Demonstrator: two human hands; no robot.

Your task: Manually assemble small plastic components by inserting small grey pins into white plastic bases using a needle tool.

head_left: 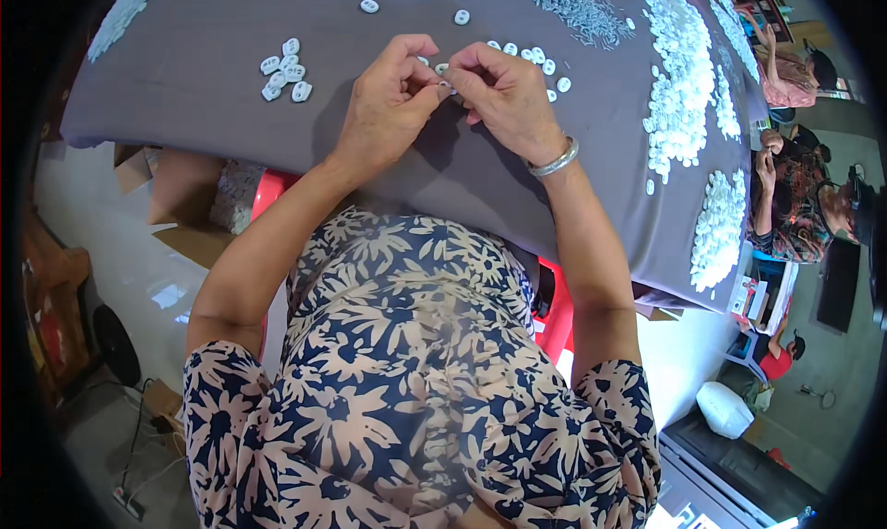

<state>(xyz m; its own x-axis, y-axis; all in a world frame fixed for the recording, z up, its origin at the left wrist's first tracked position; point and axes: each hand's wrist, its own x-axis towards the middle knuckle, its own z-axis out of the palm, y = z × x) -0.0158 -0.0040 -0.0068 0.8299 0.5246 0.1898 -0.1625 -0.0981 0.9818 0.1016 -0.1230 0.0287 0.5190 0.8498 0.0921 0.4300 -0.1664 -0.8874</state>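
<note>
Over the dark cloth, my left hand [390,99] and my right hand [504,95] meet at the fingertips. Both are closed in a pinch around a small white plastic piece [446,85], mostly hidden by the fingers. Whether a pin is in it is too small to tell. Just beyond the fingertips lies an oval white piece [443,69]. Beside my right hand are several loose oval white pieces [538,56]. Left of my left hand sits a small cluster of oval white pieces with dark openings [290,72].
The cloth-covered table [212,67] also bears a heap of small grey pins [582,13] and large heaps of white pieces [677,76] to the right. Open cardboard boxes [185,187] stand below the left edge. People [804,196] sit across on the far right.
</note>
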